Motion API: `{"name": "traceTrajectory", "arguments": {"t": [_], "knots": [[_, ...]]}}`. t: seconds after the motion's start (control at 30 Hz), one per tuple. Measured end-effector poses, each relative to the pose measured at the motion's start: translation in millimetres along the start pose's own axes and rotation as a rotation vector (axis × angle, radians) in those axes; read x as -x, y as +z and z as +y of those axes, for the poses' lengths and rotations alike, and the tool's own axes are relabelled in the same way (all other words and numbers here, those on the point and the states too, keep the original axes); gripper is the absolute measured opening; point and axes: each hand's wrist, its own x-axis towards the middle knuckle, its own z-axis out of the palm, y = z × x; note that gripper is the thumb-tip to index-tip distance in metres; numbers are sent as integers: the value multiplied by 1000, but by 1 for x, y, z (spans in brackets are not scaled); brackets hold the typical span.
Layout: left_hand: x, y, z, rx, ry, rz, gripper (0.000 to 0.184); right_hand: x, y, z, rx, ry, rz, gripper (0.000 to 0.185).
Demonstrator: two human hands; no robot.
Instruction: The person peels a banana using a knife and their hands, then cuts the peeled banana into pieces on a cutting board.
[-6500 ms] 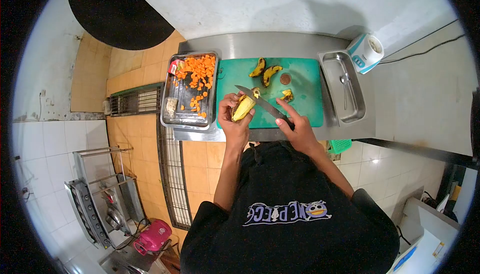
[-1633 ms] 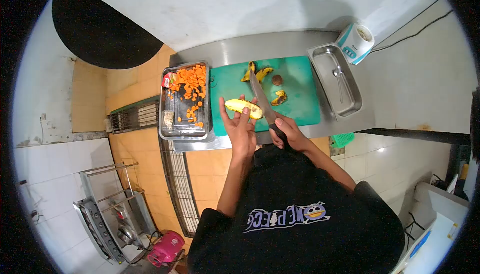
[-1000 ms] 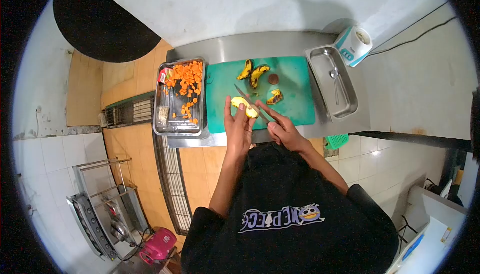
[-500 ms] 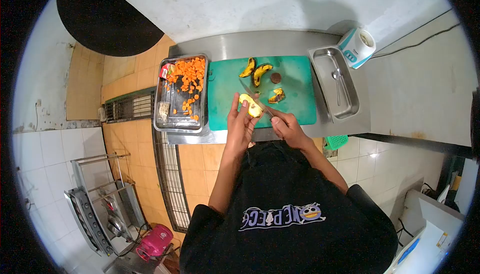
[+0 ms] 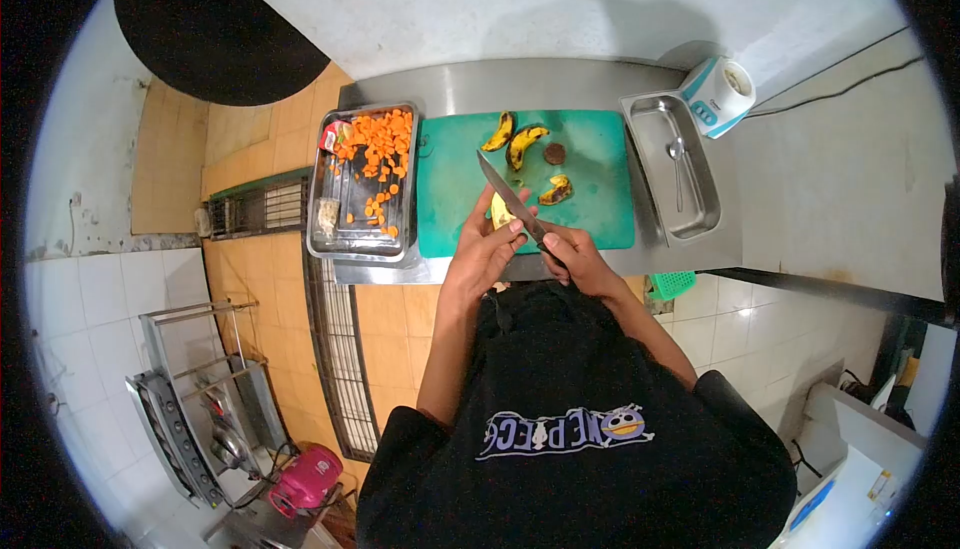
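My left hand [image 5: 482,254] is closed around a pale yellow peeled banana [image 5: 501,213], held over the near edge of the green cutting board [image 5: 450,179]. My right hand [image 5: 582,261] grips a knife [image 5: 508,195] by its handle. The blade points up and to the left, crossing over the banana and hiding part of it. Farther back on the board lie yellow and black pieces that look like banana peel [image 5: 524,147], beside a round brown piece [image 5: 554,154]. Another blackened peel piece [image 5: 556,190] rests just beyond the hands.
On the left stands a metal tray [image 5: 316,199] with many orange carrot pieces [image 5: 380,139] and small packets. A steel pan [image 5: 712,221] holding a spoon [image 5: 677,169] is on the right, near a paper roll pack [image 5: 718,99]. A green basket [image 5: 672,284] shows below the counter.
The knife has swung up over the banana, its blade now lying across the fruit. My left fingers have turned and curled more around the banana, which shows less.
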Motion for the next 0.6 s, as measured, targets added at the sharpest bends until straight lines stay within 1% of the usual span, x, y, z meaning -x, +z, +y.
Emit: {"name": "traceTrajectory", "arguments": {"t": [0.03, 0.07, 0.23, 0.33, 0.37, 0.43, 0.47, 0.53, 0.57, 0.6], "knots": [[-1, -3, 1, 38, -28, -28, 83, 0, -1, 0, -64, 40, -7, 51], [-2, -7, 0, 41, -26, -25, 83, 1, -2, 0, -128, 81, -14, 50], [1, -17, 3, 64, -43, -141, 83, -1, -16, -3, -181, 92, -23, 50], [7, -5, 9, 20, -28, -132, 81, -2, -17, -13, -174, 78, -20, 50], [7, -5, 9, 20, -28, -130, 81, -1, -14, -19, -153, 69, -14, 46], [6, -6, 8, 173, -92, -94, 79, -2, -14, -20, -133, 59, -9, 45], [6, -6, 7, 173, -92, -92, 79, -3, -15, -17, -123, 53, -21, 45], [4, -7, 6, 182, -97, -88, 70, -3, -16, -15, -114, 48, -33, 46], [4, -7, 7, 181, -98, -88, 70, -3, -16, -16, -120, 59, -34, 47], [4, -6, 8, 228, -119, -85, 66, -3, -16, -17, -126, 71, -34, 48]]}}
